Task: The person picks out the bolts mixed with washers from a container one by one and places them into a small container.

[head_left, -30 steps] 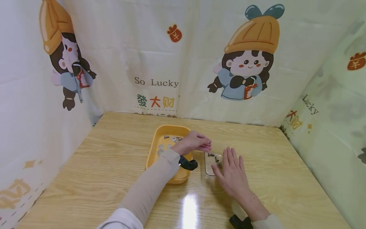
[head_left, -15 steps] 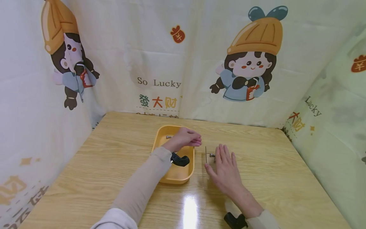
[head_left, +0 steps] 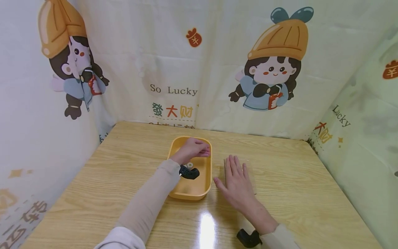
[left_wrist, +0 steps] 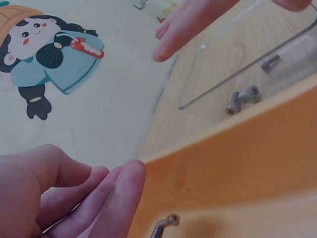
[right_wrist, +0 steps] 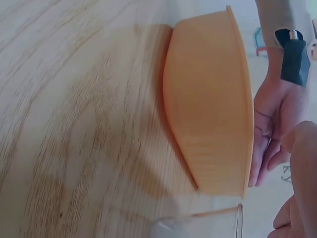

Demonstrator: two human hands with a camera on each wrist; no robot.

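My left hand (head_left: 193,149) hovers over the far part of the yellow-orange tray (head_left: 198,181), its fingers loosely bent. Nothing shows between its thumb and fingers (left_wrist: 130,181) in the left wrist view. Inside the tray lie a washer (head_left: 190,165) and a small metal bolt (left_wrist: 172,219); my left hand and wrist hide other parts of it. My right hand (head_left: 238,185) is spread with straight fingers above a clear plastic box (head_left: 253,178), covering most of it in the head view. Several metal bolts (left_wrist: 242,99) show inside that box in the left wrist view.
Both containers stand side by side on a wood-grain table (head_left: 130,166), the tray to the left of the box. A printed curtain (head_left: 211,69) encloses the table's back and sides. Each wrist carries a black camera mount (head_left: 190,173).
My left hand has moved left, from beside the clear box to over the tray. My right hand has shifted left and slightly away from me, now hiding the bolts in the box.
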